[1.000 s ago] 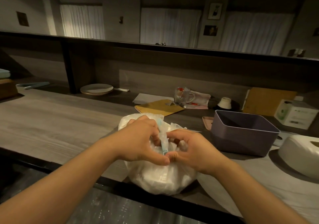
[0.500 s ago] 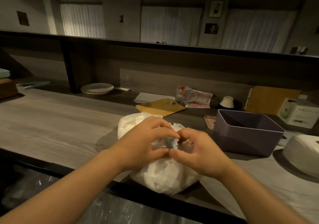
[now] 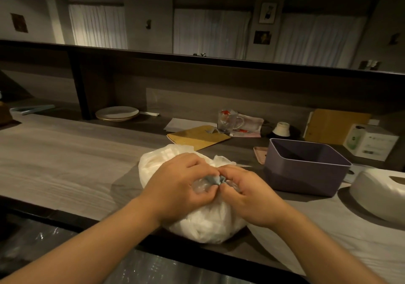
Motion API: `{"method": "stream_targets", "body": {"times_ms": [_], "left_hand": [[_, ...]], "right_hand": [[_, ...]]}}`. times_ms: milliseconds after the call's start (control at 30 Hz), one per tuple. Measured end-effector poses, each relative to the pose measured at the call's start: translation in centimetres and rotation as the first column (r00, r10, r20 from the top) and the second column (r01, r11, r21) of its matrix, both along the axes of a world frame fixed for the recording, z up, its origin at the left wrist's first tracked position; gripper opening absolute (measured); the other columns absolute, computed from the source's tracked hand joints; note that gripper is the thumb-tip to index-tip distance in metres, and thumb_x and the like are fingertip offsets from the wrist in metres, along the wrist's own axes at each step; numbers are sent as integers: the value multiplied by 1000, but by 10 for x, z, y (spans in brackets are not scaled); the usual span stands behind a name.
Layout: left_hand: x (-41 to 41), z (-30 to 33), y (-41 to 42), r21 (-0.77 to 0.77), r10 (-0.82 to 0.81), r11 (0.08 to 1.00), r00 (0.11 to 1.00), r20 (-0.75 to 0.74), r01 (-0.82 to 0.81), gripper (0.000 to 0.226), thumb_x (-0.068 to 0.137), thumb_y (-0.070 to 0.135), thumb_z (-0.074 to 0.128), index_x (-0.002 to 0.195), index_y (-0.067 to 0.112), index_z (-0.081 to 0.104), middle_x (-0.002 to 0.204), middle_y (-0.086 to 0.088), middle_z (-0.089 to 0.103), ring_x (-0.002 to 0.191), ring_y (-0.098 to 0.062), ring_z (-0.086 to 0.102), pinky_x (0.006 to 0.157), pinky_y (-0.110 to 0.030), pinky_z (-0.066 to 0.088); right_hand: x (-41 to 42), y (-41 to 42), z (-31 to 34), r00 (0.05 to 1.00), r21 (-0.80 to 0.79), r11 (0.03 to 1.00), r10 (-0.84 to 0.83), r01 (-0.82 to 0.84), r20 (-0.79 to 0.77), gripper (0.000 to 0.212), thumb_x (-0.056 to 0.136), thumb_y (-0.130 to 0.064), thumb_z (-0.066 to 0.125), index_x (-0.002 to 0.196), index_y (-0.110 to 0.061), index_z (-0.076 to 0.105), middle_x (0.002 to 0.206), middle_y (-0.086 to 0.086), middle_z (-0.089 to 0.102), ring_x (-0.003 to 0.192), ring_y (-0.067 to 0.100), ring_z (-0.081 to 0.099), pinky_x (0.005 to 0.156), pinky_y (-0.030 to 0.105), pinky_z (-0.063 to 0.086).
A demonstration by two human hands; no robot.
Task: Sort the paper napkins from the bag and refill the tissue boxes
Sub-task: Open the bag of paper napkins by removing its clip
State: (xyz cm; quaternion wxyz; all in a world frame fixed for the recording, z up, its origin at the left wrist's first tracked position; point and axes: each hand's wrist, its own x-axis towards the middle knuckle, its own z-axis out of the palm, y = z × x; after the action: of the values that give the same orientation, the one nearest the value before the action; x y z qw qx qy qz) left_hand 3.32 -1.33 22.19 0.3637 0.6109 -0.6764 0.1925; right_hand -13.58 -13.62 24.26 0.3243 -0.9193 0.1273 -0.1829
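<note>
Knot (image 3: 215,179) of blue tie sits on top of the white plastic bag (image 3: 203,224), right between the two hands. Left hand (image 3: 182,183) and right hand (image 3: 245,194) each pinch the gathered plastic beside it, thumbs almost touching. The bag rests at the near edge of the bench (image 3: 54,163), with the purple box (image 3: 304,170) just beyond the right hand. Opening it looks like pulling sideways, each hand toward its own side.
</note>
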Motion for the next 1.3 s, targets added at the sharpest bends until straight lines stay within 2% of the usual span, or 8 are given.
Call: {"method": "stream_targets", "body": {"times_ms": [167, 333, 533, 633, 767, 900, 1200, 1300], "left_hand": [[-8, 13, -3, 62, 117, 991, 991, 64, -121, 42, 79, 63, 63, 116, 42, 60, 106, 17, 54, 98, -5, 49, 75, -28, 52], [-2, 14, -6, -52, 90, 995, 996, 23, -89, 33, 92, 53, 59, 111, 33, 76, 99, 11, 66, 85, -7, 60, 67, -33, 56], [15, 26, 5, -186, 169, 960, 964, -203, -208, 39, 100, 49, 50, 127, 27, 70, 116, 21, 62, 100, 12, 59, 82, -12, 53], [31, 39, 10, -122, 212, 941, 829, -518, -317, 35, 104, 46, 48, 129, 31, 68, 114, 22, 66, 95, 7, 67, 79, -20, 58], [51, 61, 7, -106, 19, 943, 370, -929, -315, 25, 107, 34, 50, 116, 23, 71, 104, 4, 76, 92, -12, 76, 77, -31, 63], [62, 77, 3, -166, -158, 946, 53, -986, -279, 26, 109, 28, 48, 115, 13, 68, 112, -8, 73, 100, -20, 74, 85, -36, 63], [56, 79, -24, -120, -143, 979, -129, -981, -168, 33, 105, 31, 56, 126, 6, 61, 120, -12, 69, 107, -25, 71, 97, -39, 58], [49, 72, -27, 6, 9, 994, 24, -1000, -110, 47, 102, 53, 53, 135, 19, 53, 133, -1, 61, 122, -21, 60, 107, -37, 49]], "right_hand": [[-3, -1, 0, 995, 112, 992, -62, 53, 77, 28, 103, -19, 53, 118, -37, 69, 106, -15, 72, 104, 3, 65, 94, 32, 53], [3, -2, -2, 975, 234, 967, -147, 105, 169, 25, 106, -28, 50, 108, -39, 72, 103, -15, 72, 100, 2, 65, 90, 32, 54], [11, -18, -1, 923, 32, 936, -350, 349, 158, 25, 107, -23, 44, 96, -29, 66, 99, -14, 61, 96, 0, 55, 87, 23, 45], [14, -26, 0, 912, 185, 911, -394, 370, 115, 25, 107, -23, 44, 101, -30, 67, 105, -12, 63, 101, 1, 56, 89, 22, 42], [18, -31, 6, 879, 436, 791, -476, 430, -4, 29, 109, -28, 42, 104, -29, 71, 104, -13, 65, 98, 5, 57, 82, 28, 43], [22, -35, 9, 891, 222, 864, -427, 453, -156, 20, 106, -39, 50, 114, -34, 68, 103, -17, 64, 95, 3, 56, 74, 22, 40], [42, -37, 21, 896, 84, 908, -384, 410, -223, 16, 107, -36, 48, 99, -35, 62, 99, -10, 65, 94, 9, 58, 99, 37, 46], [54, -52, 21, 839, 46, 846, -517, 531, -169, 19, 108, -39, 43, 95, -34, 56, 96, -6, 65, 94, 16, 58, 107, 50, 39]]}}
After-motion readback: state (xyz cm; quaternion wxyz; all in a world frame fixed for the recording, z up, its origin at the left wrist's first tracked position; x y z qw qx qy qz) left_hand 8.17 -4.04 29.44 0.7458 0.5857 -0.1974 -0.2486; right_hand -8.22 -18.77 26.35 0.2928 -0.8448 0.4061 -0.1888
